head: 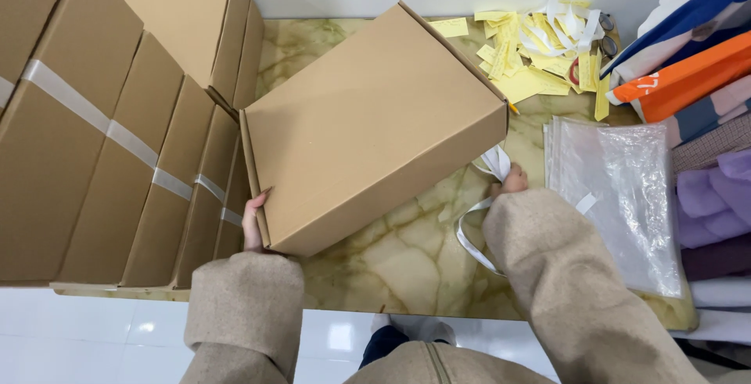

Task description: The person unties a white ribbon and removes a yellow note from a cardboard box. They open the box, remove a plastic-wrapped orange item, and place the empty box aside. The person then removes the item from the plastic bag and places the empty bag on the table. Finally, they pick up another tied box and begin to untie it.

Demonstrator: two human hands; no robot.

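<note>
A flat brown cardboard box [368, 130] is tilted above a marbled green-and-cream table [407, 251]. My left hand [253, 226] grips the box at its near left corner, thumb along the edge. My right hand [512, 181] is mostly hidden behind the box's lower right corner, near its underside. White paper strips [476, 224] curl under and beside that hand; whether the hand holds them cannot be told. Both arms wear beige coat sleeves.
Several closed cardboard boxes [117, 141], some taped, stand in a row at the left. Yellow slips and white strips [540, 52] lie piled at the back. A stack of clear plastic bags [618, 196] lies at the right, beside folded coloured fabrics [704, 118].
</note>
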